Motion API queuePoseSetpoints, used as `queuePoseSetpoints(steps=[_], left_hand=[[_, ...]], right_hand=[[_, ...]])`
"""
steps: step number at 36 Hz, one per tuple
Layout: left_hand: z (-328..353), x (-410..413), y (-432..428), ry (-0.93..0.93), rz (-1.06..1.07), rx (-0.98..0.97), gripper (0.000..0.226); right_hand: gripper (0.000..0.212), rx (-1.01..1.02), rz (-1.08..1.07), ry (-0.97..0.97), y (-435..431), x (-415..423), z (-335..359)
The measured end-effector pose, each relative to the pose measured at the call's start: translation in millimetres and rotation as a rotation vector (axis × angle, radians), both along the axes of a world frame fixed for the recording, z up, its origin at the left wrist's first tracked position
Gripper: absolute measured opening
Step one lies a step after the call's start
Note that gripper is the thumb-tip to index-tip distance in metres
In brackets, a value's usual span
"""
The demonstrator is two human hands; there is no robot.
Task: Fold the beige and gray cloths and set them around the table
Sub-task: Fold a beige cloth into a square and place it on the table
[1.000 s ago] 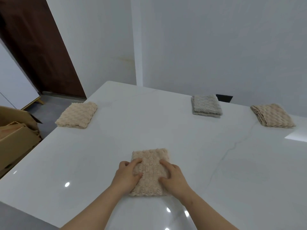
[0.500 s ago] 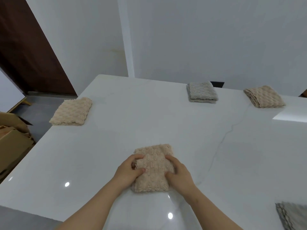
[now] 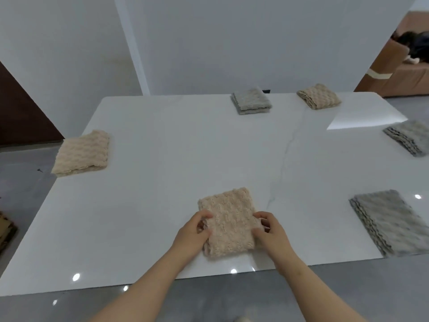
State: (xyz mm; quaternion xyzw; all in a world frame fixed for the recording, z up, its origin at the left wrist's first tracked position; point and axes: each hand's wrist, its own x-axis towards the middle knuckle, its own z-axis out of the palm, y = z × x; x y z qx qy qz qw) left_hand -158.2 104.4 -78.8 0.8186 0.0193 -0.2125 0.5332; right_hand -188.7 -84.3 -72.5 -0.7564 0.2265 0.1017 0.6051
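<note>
- Item: held beige cloth (image 3: pixel 228 219), folded into a thick rectangle. It lies flat on the tabletop (image 3: pixel 176 145), close to the near edge and about midway along it.
- Long axis: runs from the near edge toward the far side with only a slight lean. The short ends face the person and the far wall.
- left grip (image 3: pixel 192 234): sits on the left long side, at the near half. Fingers and thumb curl onto the edge and pinch the folded layers.
- right grip (image 3: pixel 270 232): sits on the right long side, directly opposite. Its fingers likewise curl over the edge and pinch the layers.
- Governing relation: the cloth lies squarely between the two grips, and neither is nearer. With one long edge in each, any shift or small twist would pivot about the cloth's midline.
- Neighbours, all folded and well apart:
  - left-end beige cloth (image 3: pixel 82 153)
  - far gray cloth (image 3: pixel 251 101)
  - far beige cloth (image 3: pixel 319 96)
  - right-end gray cloth (image 3: pixel 406 140)
  - near gray cloth (image 3: pixel 390 225)
- Judgement: with six cloths set round the tabletop, this looks like the last placing. The coming move is probably a light squaring to the near edge, then letting go on both sides together.
- Risk: the top layer may drag open if one grip lifts first.
</note>
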Motion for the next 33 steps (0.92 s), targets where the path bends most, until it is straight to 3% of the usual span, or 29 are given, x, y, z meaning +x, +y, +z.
queuePoseSetpoints(steps=[8, 19, 33], left_hand=[[-3, -28, -38, -0.049, 0.000, 0.040, 0.027], [-4, -55, -80, -0.134, 0.073, 0.193, 0.024], [0, -63, -91, -0.148, 0.116, 0.353, 0.036]], right_hand=[[0.033, -0.018, -0.023, -0.026, -39, -30, -2], [0.029, -0.038, 0.111, -0.036, -82, -42, -4], [0.031, -0.139, 0.244, -0.056, -90, -38, 1]])
